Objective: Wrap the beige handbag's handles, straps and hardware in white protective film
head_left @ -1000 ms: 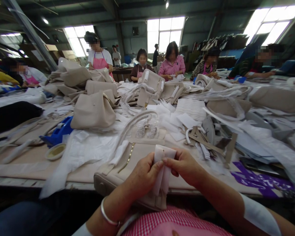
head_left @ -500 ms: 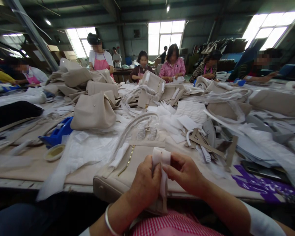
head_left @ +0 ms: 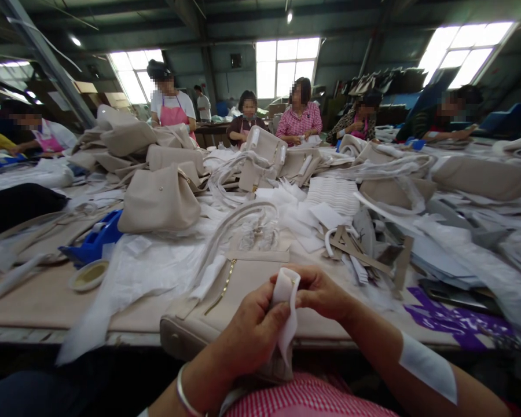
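A beige handbag (head_left: 243,281) lies on its side at the table's front edge, with a gold chain zipper pull (head_left: 226,286) on its face and its handle stretching away from me. Over the bag's right part, my left hand (head_left: 256,321) pinches a strip of white foam sheet (head_left: 285,313) between thumb and fingers. My right hand (head_left: 323,292) grips the same strip's upper right edge, its fingers partly hidden behind it. A small gold-coloured bit shows at the strip's folded top. Whether the foam wraps a part of the bag I cannot tell.
Beyond stands another beige handbag (head_left: 158,200). A blue tape dispenser (head_left: 93,240) and a tape roll (head_left: 89,275) sit to the left. On the right are cardboard strips (head_left: 364,255), a dark phone (head_left: 455,295) and purple plastic (head_left: 455,318). Several people work across the table.
The white foam strip has been turned and folded narrower. My right fingers have moved behind its top edge, and my left thumb now presses lower on it. The view has shifted slightly.
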Demonstrator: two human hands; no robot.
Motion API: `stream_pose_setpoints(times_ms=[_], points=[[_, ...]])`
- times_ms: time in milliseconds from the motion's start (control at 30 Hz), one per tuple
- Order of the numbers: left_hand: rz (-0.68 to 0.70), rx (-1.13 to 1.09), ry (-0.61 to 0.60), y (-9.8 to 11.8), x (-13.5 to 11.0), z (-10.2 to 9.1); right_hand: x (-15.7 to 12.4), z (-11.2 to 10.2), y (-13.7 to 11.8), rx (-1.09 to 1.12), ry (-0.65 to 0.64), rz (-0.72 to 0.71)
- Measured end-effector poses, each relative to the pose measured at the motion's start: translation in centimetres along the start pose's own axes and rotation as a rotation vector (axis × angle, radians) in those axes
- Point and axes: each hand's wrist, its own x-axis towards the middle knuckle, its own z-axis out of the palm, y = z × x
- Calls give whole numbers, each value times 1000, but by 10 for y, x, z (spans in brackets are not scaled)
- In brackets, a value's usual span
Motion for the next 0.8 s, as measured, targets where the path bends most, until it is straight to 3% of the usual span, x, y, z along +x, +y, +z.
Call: stream_pose_setpoints(times_ms=[67, 200, 267, 367, 433, 533, 633, 733, 800], points=[[38, 42, 14, 1, 3, 4, 1, 6, -9, -94, 5, -61], [113, 109, 62, -1, 6, 10, -2, 18, -16, -314, 157, -124], [89, 96, 54, -3, 5, 8, -4, 22, -13, -281, 215, -101], [-20, -56, -72, -2, 1, 3, -4, 25, -6, -110, 233, -27], [-21, -117, -107, -1, 1, 2, -2, 25, -3, -104, 286, -32], [24, 38, 61, -4, 3, 10, 0, 30, 1, -179, 419, -56], [-18, 215, 199, -10, 8, 19, 1, 37, 5, 7, 446, 25], [-63, 281, 185, -17, 14, 18, -1, 24, 7, 130, 418, 78], [-82, 290, 179, -22, 17, 14, -9, -6, -1, 10, 556, 45]])
